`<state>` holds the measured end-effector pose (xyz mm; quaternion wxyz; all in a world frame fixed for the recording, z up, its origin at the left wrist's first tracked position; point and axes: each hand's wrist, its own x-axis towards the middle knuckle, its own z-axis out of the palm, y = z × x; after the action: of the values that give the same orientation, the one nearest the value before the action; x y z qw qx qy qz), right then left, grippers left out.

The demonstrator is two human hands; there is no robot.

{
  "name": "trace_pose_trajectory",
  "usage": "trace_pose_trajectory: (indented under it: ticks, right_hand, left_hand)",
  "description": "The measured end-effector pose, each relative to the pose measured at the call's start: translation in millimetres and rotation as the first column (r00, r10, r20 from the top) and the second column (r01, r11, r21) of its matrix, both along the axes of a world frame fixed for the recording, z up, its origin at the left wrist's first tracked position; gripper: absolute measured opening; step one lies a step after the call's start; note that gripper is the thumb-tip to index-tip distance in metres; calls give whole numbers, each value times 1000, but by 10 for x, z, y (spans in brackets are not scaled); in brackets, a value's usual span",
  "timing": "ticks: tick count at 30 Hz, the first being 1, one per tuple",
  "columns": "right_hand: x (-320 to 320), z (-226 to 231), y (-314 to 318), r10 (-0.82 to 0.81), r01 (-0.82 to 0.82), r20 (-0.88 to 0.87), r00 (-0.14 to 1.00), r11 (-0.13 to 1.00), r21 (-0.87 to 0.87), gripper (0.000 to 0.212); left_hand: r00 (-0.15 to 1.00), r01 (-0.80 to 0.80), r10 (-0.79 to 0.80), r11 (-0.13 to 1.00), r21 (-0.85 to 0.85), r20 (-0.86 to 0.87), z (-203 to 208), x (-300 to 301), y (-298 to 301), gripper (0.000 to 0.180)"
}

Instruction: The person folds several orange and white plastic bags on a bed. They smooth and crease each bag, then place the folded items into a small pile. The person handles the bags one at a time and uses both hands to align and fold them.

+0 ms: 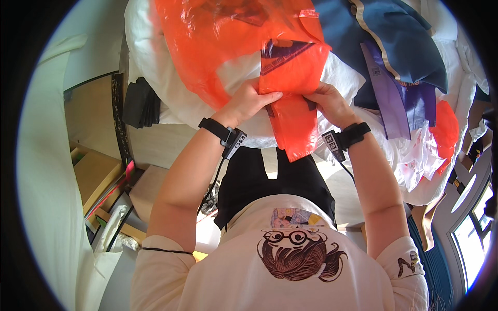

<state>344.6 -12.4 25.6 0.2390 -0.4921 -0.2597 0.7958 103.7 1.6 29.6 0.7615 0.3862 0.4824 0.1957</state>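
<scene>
An orange plastic bag (294, 72) is stretched between my two hands above the near edge of the bed. It is gathered into a narrow band with dark printed patches, and its lower end hangs in front of my lap. My left hand (246, 103) pinches its left edge, with the thumb lying across the front. At the right edge, my right hand (332, 105) grips the plastic, its fingers partly behind the band. More thin orange plastic (192, 39) spreads out beyond my hands; I cannot tell whether it belongs to the same bag.
White bedding (142, 31) lies under the plastic. A dark blue bag (410, 46), a purple bag (391, 98), a clear crumpled bag (415, 155) and another orange piece (446, 129) lie to the right. Folded black cloth (141, 102) sits left, above cardboard boxes (98, 171).
</scene>
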Motion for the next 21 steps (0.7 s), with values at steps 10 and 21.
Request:
trace_pose_trajectory:
  ticks: [10, 21]
  right_hand:
    - [-25, 94, 72, -72, 61, -71, 995, 988, -144, 47]
    - [-284, 62, -177, -141, 97, 176, 974, 966, 240, 55]
  left_hand:
    - [946, 180, 85, 664, 726, -313, -109, -5, 14, 29]
    - [900, -227, 392, 797, 560, -192, -31, -131, -414, 44]
